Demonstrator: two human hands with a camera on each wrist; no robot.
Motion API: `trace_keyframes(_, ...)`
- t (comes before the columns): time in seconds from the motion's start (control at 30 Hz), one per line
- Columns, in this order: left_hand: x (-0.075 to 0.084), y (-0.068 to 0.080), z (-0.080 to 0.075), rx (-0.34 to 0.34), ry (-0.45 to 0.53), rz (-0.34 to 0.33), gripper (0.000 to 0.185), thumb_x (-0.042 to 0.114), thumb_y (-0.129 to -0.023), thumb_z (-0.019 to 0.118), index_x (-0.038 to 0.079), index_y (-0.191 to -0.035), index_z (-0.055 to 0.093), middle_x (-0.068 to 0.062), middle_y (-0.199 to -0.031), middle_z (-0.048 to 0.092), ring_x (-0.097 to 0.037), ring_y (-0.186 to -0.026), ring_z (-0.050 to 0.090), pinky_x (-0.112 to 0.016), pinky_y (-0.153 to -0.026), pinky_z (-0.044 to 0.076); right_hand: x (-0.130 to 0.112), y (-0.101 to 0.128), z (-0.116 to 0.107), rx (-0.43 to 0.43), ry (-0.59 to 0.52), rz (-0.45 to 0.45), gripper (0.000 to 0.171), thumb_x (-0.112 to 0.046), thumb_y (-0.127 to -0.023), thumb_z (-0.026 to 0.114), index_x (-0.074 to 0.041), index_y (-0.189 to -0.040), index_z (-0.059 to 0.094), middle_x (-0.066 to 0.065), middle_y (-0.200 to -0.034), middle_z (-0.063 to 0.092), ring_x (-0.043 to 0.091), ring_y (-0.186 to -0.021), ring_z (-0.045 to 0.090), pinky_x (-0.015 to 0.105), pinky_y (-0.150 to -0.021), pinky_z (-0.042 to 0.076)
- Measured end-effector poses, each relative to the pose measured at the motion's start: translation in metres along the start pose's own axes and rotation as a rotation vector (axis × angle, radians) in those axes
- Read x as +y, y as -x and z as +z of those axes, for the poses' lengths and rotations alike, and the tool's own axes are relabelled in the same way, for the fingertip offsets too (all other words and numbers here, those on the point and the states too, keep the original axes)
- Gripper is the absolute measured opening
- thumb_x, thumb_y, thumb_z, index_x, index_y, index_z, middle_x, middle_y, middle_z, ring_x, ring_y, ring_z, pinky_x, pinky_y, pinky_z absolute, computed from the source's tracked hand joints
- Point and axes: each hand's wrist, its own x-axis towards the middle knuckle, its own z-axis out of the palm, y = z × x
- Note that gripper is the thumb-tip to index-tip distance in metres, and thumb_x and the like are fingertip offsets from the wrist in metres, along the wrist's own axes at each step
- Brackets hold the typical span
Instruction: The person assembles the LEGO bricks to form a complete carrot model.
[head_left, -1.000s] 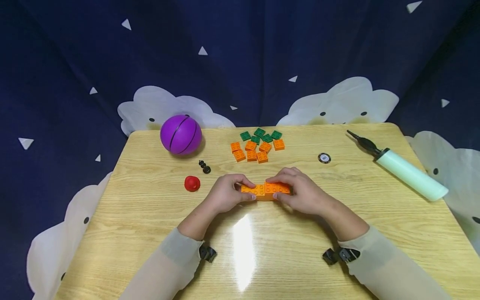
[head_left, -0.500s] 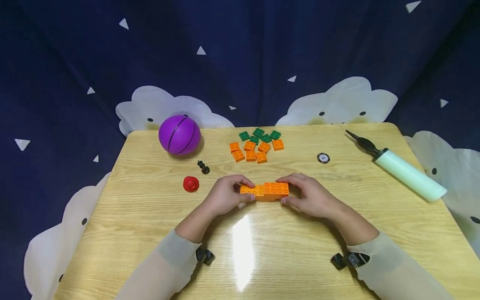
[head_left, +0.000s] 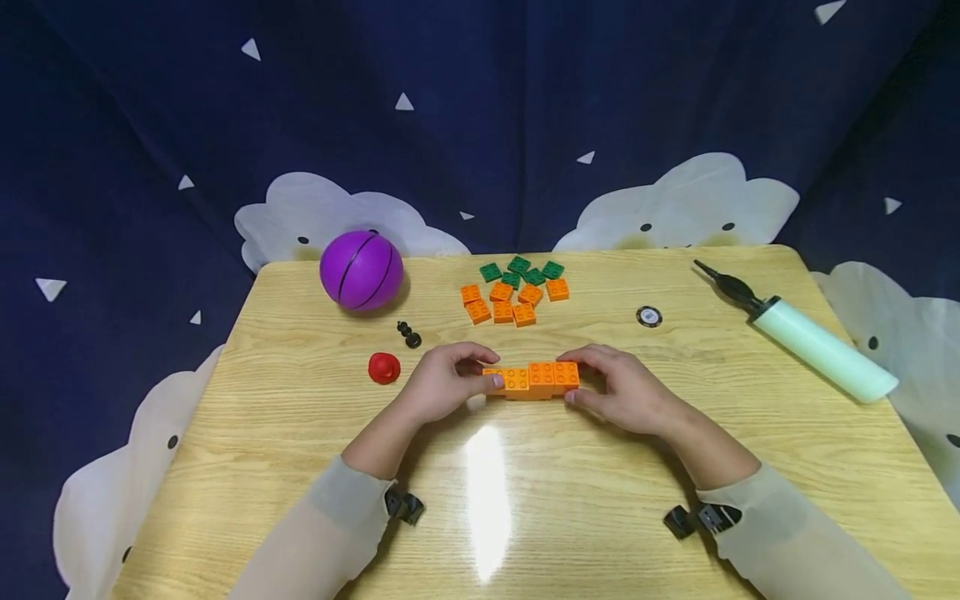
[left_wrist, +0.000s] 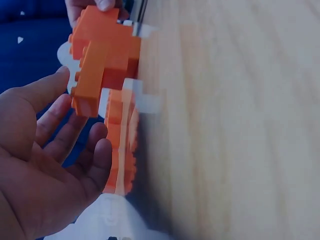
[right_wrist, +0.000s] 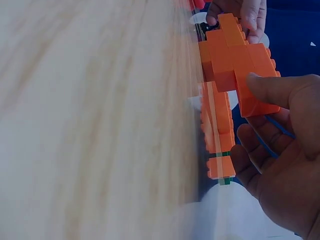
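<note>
An orange toy brick assembly (head_left: 540, 379) lies crosswise in front of the person, its right part one layer higher than its left. At its right end the right hand (head_left: 622, 392) pinches it. In the right wrist view the thumb (right_wrist: 272, 90) presses the side of the bricks (right_wrist: 227, 55). Around the left end curves the left hand (head_left: 444, 383), thumb in front and fingers behind. The left wrist view shows these fingers (left_wrist: 95, 155) spread loosely, with a gap to the end of the bricks (left_wrist: 90, 80).
Behind the hands lie several loose orange bricks (head_left: 502, 312) and green bricks (head_left: 519, 265). Leftward are a purple ball (head_left: 362, 271), a black chess-like piece (head_left: 408, 335) and a small red hat-shaped object (head_left: 384, 367). On the right are a poker chip (head_left: 648, 317) and a hand pump (head_left: 817, 346).
The right hand has shifted right along the assembly, uncovering its raised bricks. The left hand has loosened its hold and drawn slightly leftward. The assembly has hardly moved.
</note>
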Motion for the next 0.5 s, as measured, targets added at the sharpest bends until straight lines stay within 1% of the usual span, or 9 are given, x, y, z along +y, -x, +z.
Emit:
trace_keyframes(0.1, 0.000, -0.002, -0.005, 0.024, 0.018, -0.011, 0.035, 0.031, -0.090, 0.083, 0.013, -0.119, 0.076, 0.001, -0.110, 0.073, -0.019, -0.101, 0.066, -0.041, -0.089, 0.055, 0.000, -0.001, 0.000, 0.009, -0.005, -0.002, 0.049, -0.021, -0.091, 0.082, -0.019, -0.137, 0.064, 0.002, -0.137, 0.065, 0.029, -0.132, 0.056, 0.054, -0.112, 0.041)
trace_keyframes(0.2, 0.001, -0.005, -0.009, 0.063, 0.017, -0.019, 0.032, 0.031, -0.093, 0.080, 0.013, -0.119, 0.075, 0.002, -0.106, 0.071, -0.020, -0.100, 0.067, -0.040, -0.085, 0.056, 0.001, -0.002, 0.000, 0.016, -0.011, -0.003, 0.049, -0.019, -0.091, 0.082, -0.019, -0.137, 0.064, 0.003, -0.137, 0.065, 0.029, -0.131, 0.057, 0.054, -0.111, 0.043)
trace_keyframes(0.3, 0.001, -0.008, -0.011, 0.112, 0.012, -0.016, 0.030, 0.029, -0.094, 0.079, 0.012, -0.118, 0.075, 0.000, -0.107, 0.070, -0.022, -0.100, 0.067, -0.040, -0.082, 0.058, 0.002, -0.003, 0.000, 0.021, -0.018, -0.004, 0.048, -0.018, -0.091, 0.082, -0.018, -0.137, 0.065, 0.004, -0.138, 0.064, 0.029, -0.130, 0.058, 0.053, -0.110, 0.044)
trace_keyframes(0.4, 0.000, -0.013, -0.012, 0.161, -0.024, -0.003, 0.030, 0.028, -0.094, 0.079, 0.012, -0.119, 0.075, -0.001, -0.112, 0.070, -0.024, -0.101, 0.066, -0.039, -0.079, 0.058, 0.003, -0.004, 0.000, 0.027, -0.023, -0.005, 0.047, -0.018, -0.092, 0.081, -0.017, -0.136, 0.065, 0.004, -0.138, 0.064, 0.029, -0.130, 0.058, 0.052, -0.110, 0.044)
trace_keyframes(0.5, -0.002, -0.018, -0.012, 0.196, -0.087, 0.010, 0.031, 0.027, -0.094, 0.079, 0.012, -0.120, 0.074, -0.002, -0.119, 0.069, -0.024, -0.102, 0.067, -0.040, -0.081, 0.058, 0.003, -0.006, 0.000, 0.031, -0.026, -0.005, 0.047, -0.018, -0.092, 0.081, -0.017, -0.136, 0.065, 0.005, -0.139, 0.064, 0.029, -0.130, 0.058, 0.052, -0.109, 0.045)
